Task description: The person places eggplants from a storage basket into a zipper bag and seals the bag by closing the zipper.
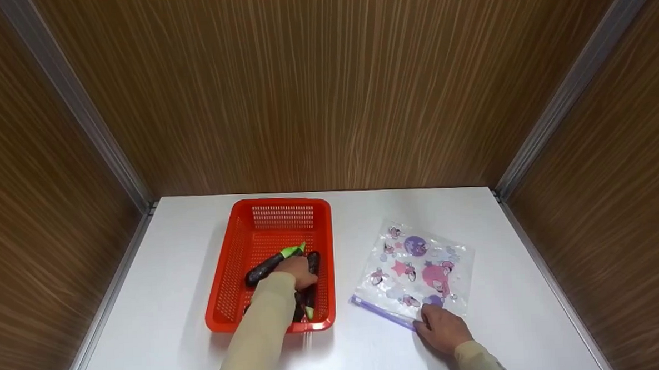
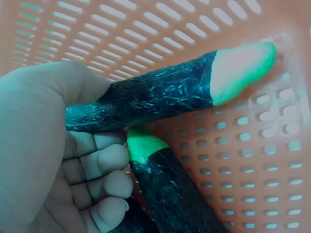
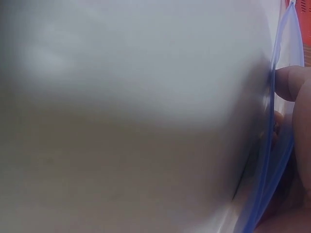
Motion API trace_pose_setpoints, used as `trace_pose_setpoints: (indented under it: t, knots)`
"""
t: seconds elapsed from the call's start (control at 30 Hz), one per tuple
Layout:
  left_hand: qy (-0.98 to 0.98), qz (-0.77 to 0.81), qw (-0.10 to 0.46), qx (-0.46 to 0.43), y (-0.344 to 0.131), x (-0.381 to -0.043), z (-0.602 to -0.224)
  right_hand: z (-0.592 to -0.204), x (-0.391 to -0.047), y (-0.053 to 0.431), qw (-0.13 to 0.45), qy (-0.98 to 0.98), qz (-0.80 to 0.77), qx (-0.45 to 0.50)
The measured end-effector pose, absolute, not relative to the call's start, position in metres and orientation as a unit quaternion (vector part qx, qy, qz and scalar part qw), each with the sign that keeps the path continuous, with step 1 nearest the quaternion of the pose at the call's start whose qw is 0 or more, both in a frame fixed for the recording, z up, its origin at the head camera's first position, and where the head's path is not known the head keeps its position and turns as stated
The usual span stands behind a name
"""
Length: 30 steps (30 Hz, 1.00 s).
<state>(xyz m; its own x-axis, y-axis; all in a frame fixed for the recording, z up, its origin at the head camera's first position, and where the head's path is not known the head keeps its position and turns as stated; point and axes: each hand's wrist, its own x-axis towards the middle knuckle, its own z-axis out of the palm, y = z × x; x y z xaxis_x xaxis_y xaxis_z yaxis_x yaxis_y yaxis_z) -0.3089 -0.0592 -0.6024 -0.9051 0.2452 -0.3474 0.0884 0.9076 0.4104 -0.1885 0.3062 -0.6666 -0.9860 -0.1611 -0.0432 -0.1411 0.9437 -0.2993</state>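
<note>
My left hand (image 1: 298, 271) is down inside the red basket (image 1: 326, 229) among several dark eggplants. In the left wrist view, its thumb and fingers grip one eggplant (image 2: 160, 92) with a pale green end. A second eggplant (image 2: 177, 194) lies just below those curled fingers. At the right, a clear zip bag (image 1: 392, 293) printed with pink and purple figures lies flat on the table, its purple zip edge toward the near left. My right hand (image 1: 444, 330) pinches the bag near that edge. The right wrist view shows the two purple strips (image 3: 272, 141) parted at the thumb.
The white table (image 1: 172, 281) carries the basket left of the middle and the bag on the right. Wood-grain panels (image 1: 325, 90) wall in the back and both sides, with metal strips (image 1: 570, 85) at the corners. The basket's raised perforated walls surround the left hand.
</note>
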Motion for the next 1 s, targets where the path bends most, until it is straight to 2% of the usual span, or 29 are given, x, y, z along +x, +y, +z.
trace_pose_setpoints:
  t: [0.57,0.7,1.0]
  knots:
    - [0.917,0.338,0.2,0.071,-0.065,-0.297,-0.576,-0.665,-0.189,0.305,0.05,0.986,-0.147,-0.065]
    - [0.903,0.381,0.188,0.066,-0.065,-0.296,-0.57,-0.665,-0.188,0.306,0.037,0.985,-0.15,-0.08]
    - [0.915,0.368,0.153,0.067,-0.062,-0.291,-0.563,-0.666,-0.185,0.308,0.033,0.983,-0.149,-0.104]
